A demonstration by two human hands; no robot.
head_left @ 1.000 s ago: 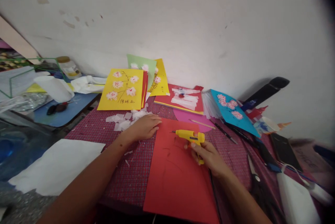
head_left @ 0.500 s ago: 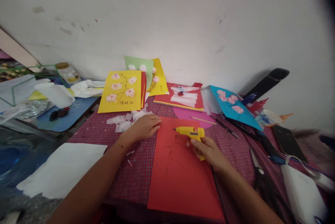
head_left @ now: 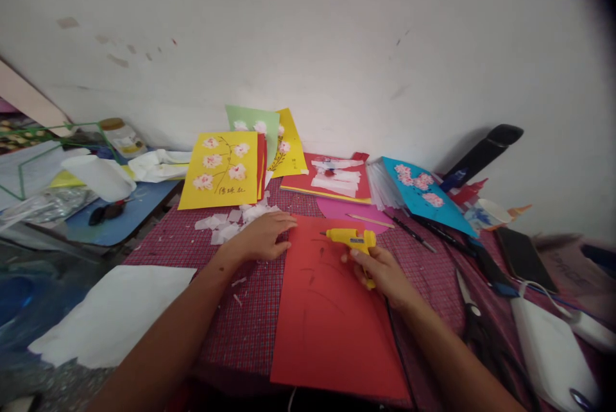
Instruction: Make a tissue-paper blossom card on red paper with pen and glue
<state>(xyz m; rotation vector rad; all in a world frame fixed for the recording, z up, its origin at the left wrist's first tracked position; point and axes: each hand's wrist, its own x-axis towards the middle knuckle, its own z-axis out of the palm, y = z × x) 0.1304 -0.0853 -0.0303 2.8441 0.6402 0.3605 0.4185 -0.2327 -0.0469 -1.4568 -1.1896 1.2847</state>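
A red sheet of card (head_left: pixel 332 322) lies on the checked tablecloth (head_left: pixel 250 316) in front of me, with faint dark lines drawn on it. My right hand (head_left: pixel 380 271) is closed round a yellow glue gun (head_left: pixel 350 240), whose nozzle points left over the sheet's upper part. My left hand (head_left: pixel 264 236) lies flat with fingers stretched out at the sheet's top left corner, beside a heap of white paper scraps (head_left: pixel 231 223).
Yellow flower cards (head_left: pixel 219 171) and a green one lean on the wall; a red card with white strips (head_left: pixel 332 184) and a blue flower card (head_left: pixel 423 197) lie behind. Scissors (head_left: pixel 474 322), pens (head_left: pixel 414 232), a phone (head_left: pixel 524 258) and a white box (head_left: pixel 553 354) sit right. White paper (head_left: pixel 110 316) left.
The glue gun in my right hand has moved a little up and away over the red sheet. My left hand stays put; the view has shifted slightly.
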